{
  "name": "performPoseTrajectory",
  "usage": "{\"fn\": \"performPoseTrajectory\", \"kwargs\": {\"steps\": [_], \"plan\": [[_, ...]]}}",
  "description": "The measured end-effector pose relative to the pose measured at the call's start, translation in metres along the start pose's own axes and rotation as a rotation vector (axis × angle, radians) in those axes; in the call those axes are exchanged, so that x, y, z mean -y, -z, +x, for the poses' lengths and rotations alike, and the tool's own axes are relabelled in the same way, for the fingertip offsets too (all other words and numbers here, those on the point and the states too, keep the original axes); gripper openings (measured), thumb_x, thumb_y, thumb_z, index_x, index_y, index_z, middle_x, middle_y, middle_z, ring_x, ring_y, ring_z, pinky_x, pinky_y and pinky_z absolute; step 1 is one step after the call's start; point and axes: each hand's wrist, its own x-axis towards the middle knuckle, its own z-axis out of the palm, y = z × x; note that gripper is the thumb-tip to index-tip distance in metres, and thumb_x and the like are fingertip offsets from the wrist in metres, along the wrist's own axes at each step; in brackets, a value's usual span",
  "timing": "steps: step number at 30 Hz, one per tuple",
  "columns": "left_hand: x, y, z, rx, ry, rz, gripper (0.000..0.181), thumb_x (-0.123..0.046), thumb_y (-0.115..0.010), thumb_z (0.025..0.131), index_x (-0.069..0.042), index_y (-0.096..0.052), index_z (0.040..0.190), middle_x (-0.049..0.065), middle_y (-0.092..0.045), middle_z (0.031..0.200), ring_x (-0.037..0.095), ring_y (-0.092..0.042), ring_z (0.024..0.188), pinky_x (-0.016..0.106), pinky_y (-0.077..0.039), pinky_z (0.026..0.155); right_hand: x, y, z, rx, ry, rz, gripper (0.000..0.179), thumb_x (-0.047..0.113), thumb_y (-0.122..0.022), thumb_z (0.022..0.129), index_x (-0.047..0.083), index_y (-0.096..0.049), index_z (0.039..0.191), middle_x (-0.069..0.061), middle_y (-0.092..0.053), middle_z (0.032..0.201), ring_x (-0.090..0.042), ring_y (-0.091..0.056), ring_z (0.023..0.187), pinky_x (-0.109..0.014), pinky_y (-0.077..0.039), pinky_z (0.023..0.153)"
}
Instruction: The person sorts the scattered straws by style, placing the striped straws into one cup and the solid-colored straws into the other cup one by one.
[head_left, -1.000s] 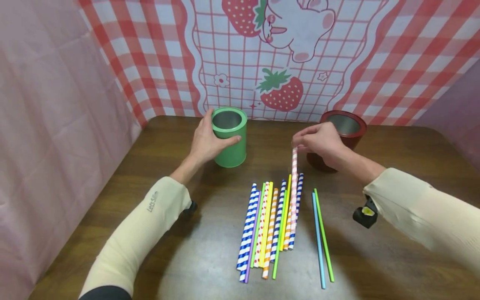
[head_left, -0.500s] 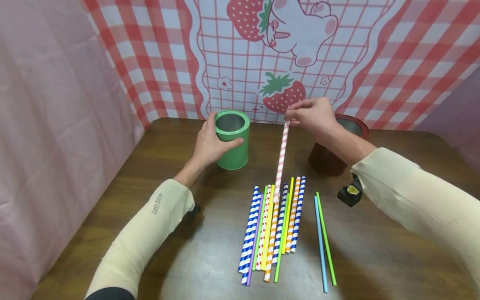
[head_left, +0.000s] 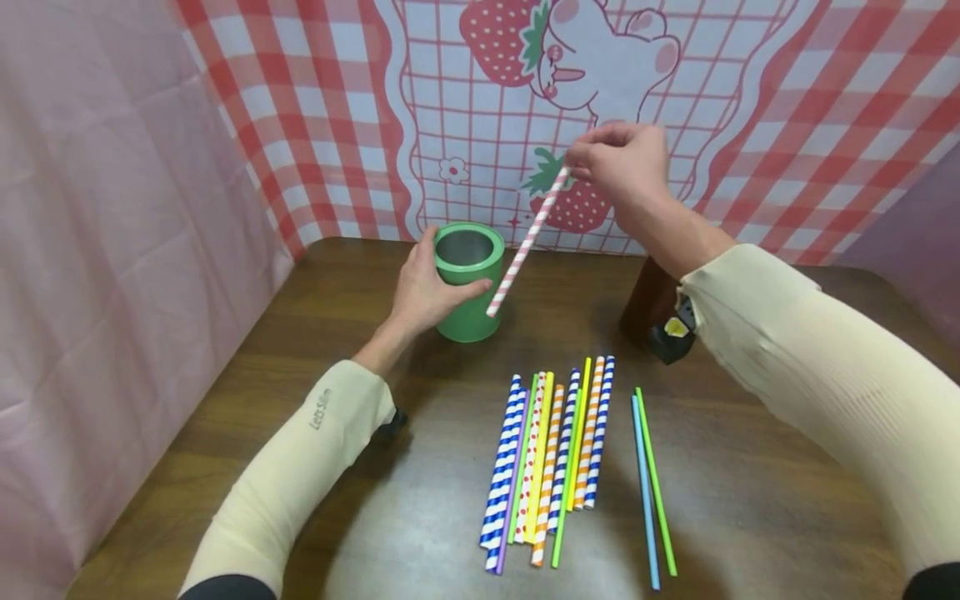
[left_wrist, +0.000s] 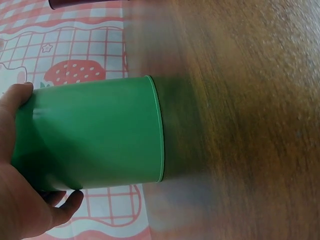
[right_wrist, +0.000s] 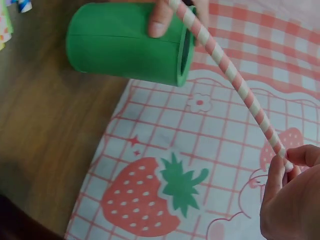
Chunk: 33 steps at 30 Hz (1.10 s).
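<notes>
Left hand, head view: Your left hand (head_left: pixel 427 287) is curled round the upper part of the green can (head_left: pixel 467 321), thumb across the front, fingers behind.
Green can, head view: It stands upright on the brown table (head_left: pixel 247 400), its mouth facing up and towards you.
Right hand, head view: Your right hand (head_left: pixel 626 167) is raised above the table, thumb and fingers pinching the pink-and-white striped straw (head_left: pixel 529 237) by its top end.
Striped straw, head view: It slants down to the left, and its lower end overlaps the can's right side near your thumb, outside the mouth; you cannot tell here whether they touch.
Row of straws, head view: The row of straws (head_left: pixel 541 458) lies in front of the cans, striped, dotted and plain ones side by side.
Loose pair, head view: A blue straw (head_left: pixel 645 493) and a green straw (head_left: pixel 656 482) lie to the right of that row.
Brown can, head view: The brown can (head_left: pixel 648 300) is partly hidden behind your right wrist.
Green can, left wrist view: Your thumb and fingers wrap opposite sides near one end, the far rim meeting the table.
Cloth, left wrist view: Behind the can is a strawberry-print cloth (left_wrist: pixel 75 72).
Striped straw, right wrist view: Your fingertips pinch one end; its length passes in front of the can's mouth and your left hand.
</notes>
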Motion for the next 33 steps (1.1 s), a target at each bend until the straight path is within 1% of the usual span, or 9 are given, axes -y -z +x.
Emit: {"fn": "performPoseTrajectory", "kwargs": {"steps": [4,8,12,16,21,25,29,33], "plan": [[0.0,0.0,0.0,-0.002,0.008,0.014,0.1,-0.047,-0.083,0.068,-0.015,-0.027,0.146,0.01,-0.049,0.129,0.025,-0.05,0.115,0.044,-0.047,0.092,0.011,-0.007,0.004,-0.03,0.008,0.059,0.005,0.005,-0.07,0.086,0.01,-0.066,0.085,0.0,-0.06,0.096,-0.014,-0.063,0.092,-0.025,-0.05,0.091],[0.0,-0.001,0.0,0.0,0.004,0.009,0.098,-0.049,-0.082,0.068,-0.016,-0.029,0.144,0.007,-0.049,0.128,0.023,-0.05,0.115,0.042,-0.048,0.091,0.019,-0.016,0.007,-0.059,0.043,0.091,0.009,0.002,-0.069,0.085,0.009,-0.066,0.087,-0.001,-0.06,0.098,-0.014,-0.063,0.093,-0.02,-0.051,0.085],[0.0,0.0,0.001,-0.001,-0.009,-0.001,0.095,-0.048,-0.082,0.069,-0.017,-0.03,0.142,0.006,-0.05,0.127,0.022,-0.051,0.114,0.042,-0.048,0.092,0.024,-0.025,0.009,-0.094,0.067,0.088,0.012,-0.001,-0.068,0.083,0.01,-0.067,0.086,-0.001,-0.062,0.096,-0.013,-0.063,0.09,-0.019,-0.052,0.083],[0.001,0.0,0.0,0.006,-0.006,-0.015,0.095,-0.048,-0.082,0.069,-0.018,-0.029,0.143,0.007,-0.049,0.127,0.022,-0.051,0.115,0.043,-0.048,0.092,0.029,-0.032,0.011,-0.123,0.08,0.074,0.014,-0.002,-0.067,0.082,0.012,-0.068,0.083,0.0,-0.064,0.093,-0.011,-0.063,0.085,-0.02,-0.052,0.083],[0.001,0.0,0.0,0.011,0.002,-0.017,0.097,-0.049,-0.082,0.069,-0.018,-0.028,0.144,0.007,-0.048,0.128,0.023,-0.051,0.116,0.044,-0.048,0.092,0.031,-0.036,0.013,-0.129,0.12,0.038,0.013,0.0,-0.066,0.083,0.013,-0.067,0.085,0.002,-0.063,0.092,-0.01,-0.061,0.085,-0.021,-0.05,0.084],[0.001,0.0,0.0,0.009,0.001,-0.02,0.098,-0.049,-0.081,0.07,-0.018,-0.027,0.145,0.007,-0.048,0.129,0.023,-0.051,0.115,0.044,-0.049,0.092,0.028,-0.04,0.014,-0.129,0.151,-0.006,0.011,0.003,-0.067,0.084,0.014,-0.068,0.087,0.002,-0.063,0.091,-0.009,-0.061,0.084,-0.022,-0.05,0.083],[0.001,0.0,0.0,0.007,-0.003,-0.021,0.097,-0.048,-0.081,0.07,-0.017,-0.027,0.145,0.007,-0.047,0.129,0.022,-0.05,0.115,0.044,-0.048,0.092,0.02,-0.047,0.014,-0.125,0.172,-0.067,0.009,0.005,-0.068,0.085,0.013,-0.069,0.09,0.002,-0.064,0.092,-0.008,-0.06,0.083,-0.023,-0.051,0.081],[0.001,0.0,0.0,0.003,-0.002,-0.021,0.096,-0.048,-0.081,0.07,-0.018,-0.027,0.144,0.006,-0.047,0.128,0.022,-0.05,0.115,0.044,-0.048,0.093,0.012,-0.055,0.013,-0.128,0.184,-0.158,0.01,0.009,-0.067,0.086,0.013,-0.07,0.095,0.003,-0.066,0.092,-0.008,-0.06,0.082,-0.023,-0.051,0.078]]}}
